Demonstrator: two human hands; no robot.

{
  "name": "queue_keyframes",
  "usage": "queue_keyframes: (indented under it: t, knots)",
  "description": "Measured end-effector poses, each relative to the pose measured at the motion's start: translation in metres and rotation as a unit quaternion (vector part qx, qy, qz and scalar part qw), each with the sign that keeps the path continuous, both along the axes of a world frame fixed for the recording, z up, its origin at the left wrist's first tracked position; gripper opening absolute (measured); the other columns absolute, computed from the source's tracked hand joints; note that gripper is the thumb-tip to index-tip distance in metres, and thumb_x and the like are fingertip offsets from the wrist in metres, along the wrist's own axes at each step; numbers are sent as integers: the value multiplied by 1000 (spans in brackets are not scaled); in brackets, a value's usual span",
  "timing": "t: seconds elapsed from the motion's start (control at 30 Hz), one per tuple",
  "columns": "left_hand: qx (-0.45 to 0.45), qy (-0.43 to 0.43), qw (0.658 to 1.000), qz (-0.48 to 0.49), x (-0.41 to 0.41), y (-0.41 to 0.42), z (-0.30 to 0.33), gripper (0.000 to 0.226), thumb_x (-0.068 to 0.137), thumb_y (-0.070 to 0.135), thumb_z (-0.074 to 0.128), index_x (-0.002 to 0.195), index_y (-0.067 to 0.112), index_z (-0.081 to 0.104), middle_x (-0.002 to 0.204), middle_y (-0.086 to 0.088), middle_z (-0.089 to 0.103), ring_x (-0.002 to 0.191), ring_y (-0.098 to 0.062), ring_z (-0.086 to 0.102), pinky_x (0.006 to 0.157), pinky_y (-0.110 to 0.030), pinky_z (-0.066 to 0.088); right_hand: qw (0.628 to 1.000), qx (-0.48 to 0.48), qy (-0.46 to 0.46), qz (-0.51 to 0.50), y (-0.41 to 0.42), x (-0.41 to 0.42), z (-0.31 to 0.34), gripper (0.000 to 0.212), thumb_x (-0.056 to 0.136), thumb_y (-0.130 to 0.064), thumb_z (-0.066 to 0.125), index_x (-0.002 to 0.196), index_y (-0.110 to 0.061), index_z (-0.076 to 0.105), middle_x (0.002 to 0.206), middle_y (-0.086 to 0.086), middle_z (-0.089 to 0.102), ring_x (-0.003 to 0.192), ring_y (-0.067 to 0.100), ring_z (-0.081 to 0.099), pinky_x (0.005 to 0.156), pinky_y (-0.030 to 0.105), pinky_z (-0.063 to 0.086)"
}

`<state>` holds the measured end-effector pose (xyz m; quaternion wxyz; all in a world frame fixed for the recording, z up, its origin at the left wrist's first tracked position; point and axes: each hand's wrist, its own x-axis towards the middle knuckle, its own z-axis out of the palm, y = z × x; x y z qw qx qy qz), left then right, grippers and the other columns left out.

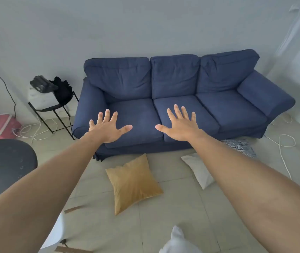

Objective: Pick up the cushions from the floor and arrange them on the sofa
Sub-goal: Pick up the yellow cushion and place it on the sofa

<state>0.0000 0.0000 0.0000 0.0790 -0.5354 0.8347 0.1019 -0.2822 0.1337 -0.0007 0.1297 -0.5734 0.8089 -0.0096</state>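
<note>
Head view: both hands (109, 127) (179, 126) spread empty, mustard cushion (133, 181) on floor below.

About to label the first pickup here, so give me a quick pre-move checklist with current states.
1. Both hands free: left hand and right hand spread open, holding nothing. ok
2. Blue fabric three-seat sofa seats bare for placing. ok
3. Mustard yellow square cushion lies flat on the floor in plain view. ok
4. White cushion fully visible: partly hidden behind the right forearm. not ok
5. Patterned blue-and-white cushion by the sofa base: mostly hidden. cannot tell
6. White cable loops on the floor at right, apart from the yellow cushion. ok
</note>
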Motion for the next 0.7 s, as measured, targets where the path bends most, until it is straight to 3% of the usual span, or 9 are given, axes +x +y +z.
queue_keyframes:
  t: [0.4, 0.7]
  knots:
    - [28, -35, 999, 6, -21, -30, -35, 126, 76, 106, 6, 174, 28, -3, 183, -4, -10, 168, -34, -8, 128, -71, 8, 999, 34, -12, 13, -42, -28, -41, 114, 89, -101, 17, 177, -33, -4, 185, 0, -18, 170, 32, -19, 133, 69, -7]
    - [104, -60, 991, 52, -57, -89, -121, 124, 77, 105, 11, 174, 29, -1, 183, -1, -7, 168, -31, -6, 130, -68, 11, 993, 105, -50, 27, -114, -72, -119, 114, 87, -103, 18, 176, -36, -5, 185, -1, -18, 170, 31, -19, 133, 68, -7]
